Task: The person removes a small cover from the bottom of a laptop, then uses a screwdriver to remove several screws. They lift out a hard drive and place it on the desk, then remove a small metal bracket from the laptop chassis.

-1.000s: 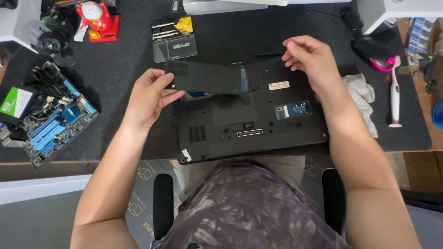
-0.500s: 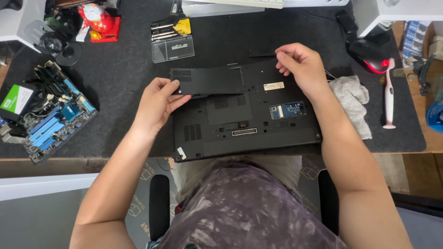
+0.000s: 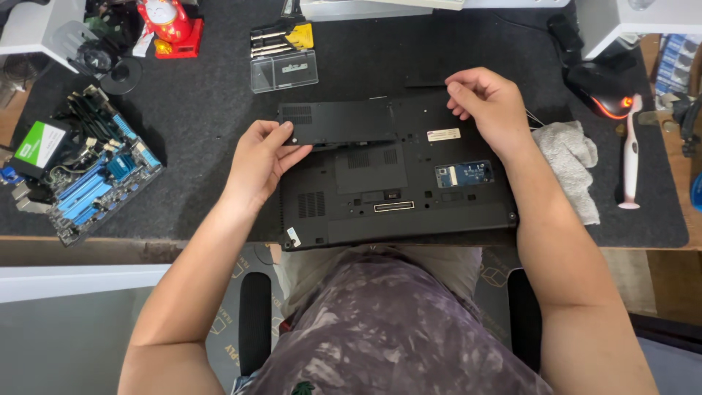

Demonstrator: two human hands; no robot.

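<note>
Seemingly both hands (image 3: 380, 132) on laptop (image 3: 398, 190)

Light: bright, even, from above.
Shadows: soft, short under the forearms.
Glare: faint on the clear plastic case (image 3: 284, 71).
Focus: sharp, edges slightly bent.

one laptop (image 3: 395, 183), one motherboard (image 3: 102, 172), one mouse (image 3: 605, 91), one cloth (image 3: 572, 164)

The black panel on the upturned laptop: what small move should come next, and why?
Probably lift the black panel clear toward the far side. The left hand pinches its left end, which sits askew over the laptop with a gap beneath, while the right hand rests at the far right edge.
</note>
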